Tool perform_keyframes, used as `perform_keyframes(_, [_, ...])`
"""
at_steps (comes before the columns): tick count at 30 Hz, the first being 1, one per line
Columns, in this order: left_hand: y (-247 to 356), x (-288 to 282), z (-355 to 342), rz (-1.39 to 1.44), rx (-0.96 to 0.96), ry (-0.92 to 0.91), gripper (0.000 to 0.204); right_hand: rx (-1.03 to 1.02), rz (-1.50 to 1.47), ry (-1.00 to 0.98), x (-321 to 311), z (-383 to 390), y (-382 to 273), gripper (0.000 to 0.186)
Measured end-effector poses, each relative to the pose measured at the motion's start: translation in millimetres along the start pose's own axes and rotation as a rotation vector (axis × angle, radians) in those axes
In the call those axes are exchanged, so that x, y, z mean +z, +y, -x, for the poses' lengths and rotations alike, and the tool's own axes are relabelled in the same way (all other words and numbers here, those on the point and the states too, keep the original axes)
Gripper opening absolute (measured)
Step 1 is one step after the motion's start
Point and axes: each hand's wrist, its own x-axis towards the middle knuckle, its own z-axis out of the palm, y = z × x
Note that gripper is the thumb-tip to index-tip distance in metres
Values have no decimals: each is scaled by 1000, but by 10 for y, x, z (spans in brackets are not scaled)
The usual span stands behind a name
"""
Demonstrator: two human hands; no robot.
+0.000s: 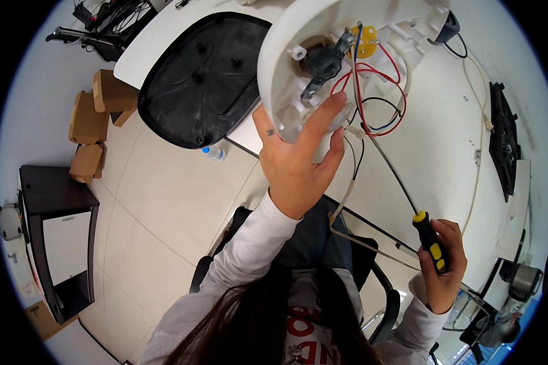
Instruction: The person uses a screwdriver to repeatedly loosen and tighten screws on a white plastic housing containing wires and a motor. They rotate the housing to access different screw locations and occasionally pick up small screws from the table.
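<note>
A white plastic housing (274, 61) lies open at the top of the view, its inside showing. My left hand (301, 152) grips its near rim, fingers bent inside beside a clear plastic part (341, 115). In my right hand (447, 261) is a screwdriver (430, 242) with a black and yellow handle. Its long thin shaft slants up and left into the housing among red, blue and black wires (391, 70); the tip is hard to make out. A dark grey bracket (326, 64) sits inside, next to a yellow round disc (363, 42).
A black oval plastic cover (195, 79) overhangs the white table (444, 152) at left. A beige cable (371, 246) trails from the housing over the table edge. Cardboard boxes (90, 118), a plastic bottle (214, 152) and a dark cabinet (58, 188) stand beyond, at left.
</note>
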Motion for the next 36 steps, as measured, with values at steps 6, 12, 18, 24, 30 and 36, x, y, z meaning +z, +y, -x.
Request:
perform_keyframes(6, [84,-35,-35,-65,27,79,42,37,-50,15,-10,8,111,42])
perform_keyframes(12, [94,-81,-58,-396,275,151,30,110,-132,82,-35,-8,319,36])
perform_keyframes(18, [157,-120,-176,-598,446,101,29,166,-217,111,-83,-34,609,31])
perform_keyframes(24, [175,-56,-159,-620,499,49,29,86,-334,193,-121,-53,798,32])
perform_keyframes(30, [224,-15,-171,-686,512,-3,29,-44,-266,170,-185,-37,877,35])
perform_keyframes(36, [223,-27,-161,-729,514,-35,26,-95,-271,130,-208,-73,841,35])
